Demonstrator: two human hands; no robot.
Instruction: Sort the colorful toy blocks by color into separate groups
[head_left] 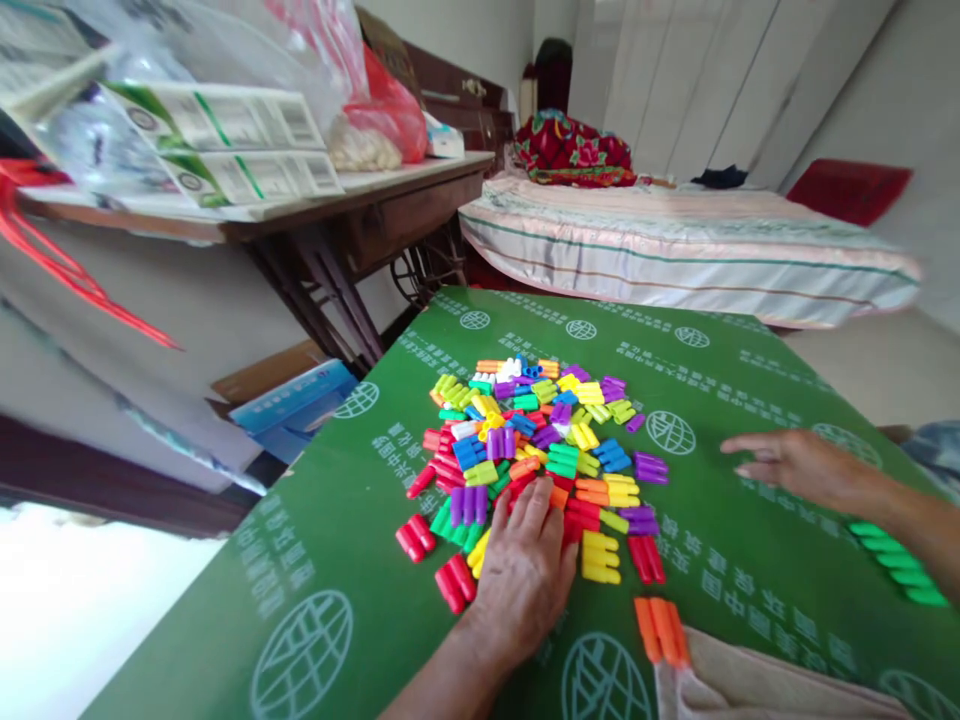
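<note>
A heap of colourful plastic tube-shaped building blocks [487, 475], mostly joined side by side in short rows, covers the middle of a green board [360, 560]. My left hand [525, 560] lies palm down on the near side of the heap, fingers stretched over red and orange blocks; its fingertips are partly lost among them. To the right, my right hand [810, 468] hovers over the board, index finger pointing left and fingers apart, with nothing visible in it. Beneath that forearm is a row of green blocks [896, 562]. An orange block [661, 632] rests near the front edge.
Beige cloth [750, 680] lies at the front right, touching the orange block. At the left stands a sewing-machine table [420, 190] with cartons [240, 140] and plastic bags. Behind the board is a bed [675, 240]. Denim [934, 450] shows at the right edge.
</note>
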